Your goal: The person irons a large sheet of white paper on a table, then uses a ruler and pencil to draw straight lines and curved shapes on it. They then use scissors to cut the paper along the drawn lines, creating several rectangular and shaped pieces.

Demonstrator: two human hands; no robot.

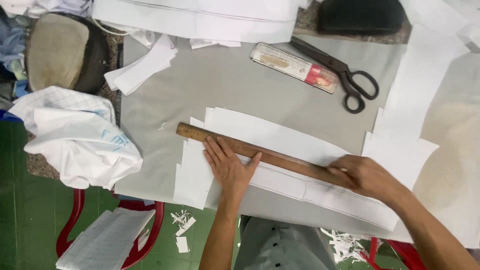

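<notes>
A left hand (227, 167) presses flat, fingers spread, on a wooden ruler (260, 152) lying diagonally across white paper pattern pieces (280, 137) on the grey desk (210, 85). The right hand (365, 176) curls closed at the ruler's far end; what it grips cannot be seen. Black scissors (345, 75) lie well apart.

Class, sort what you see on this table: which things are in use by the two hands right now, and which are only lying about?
In use:
left hand pressing flat on the long brown wooden ruler
right hand at the ruler's far end
white fabric pieces under the ruler

Lying about:
black metal scissors
flat clear plastic box with a red end
crumpled white checked cloth
</notes>
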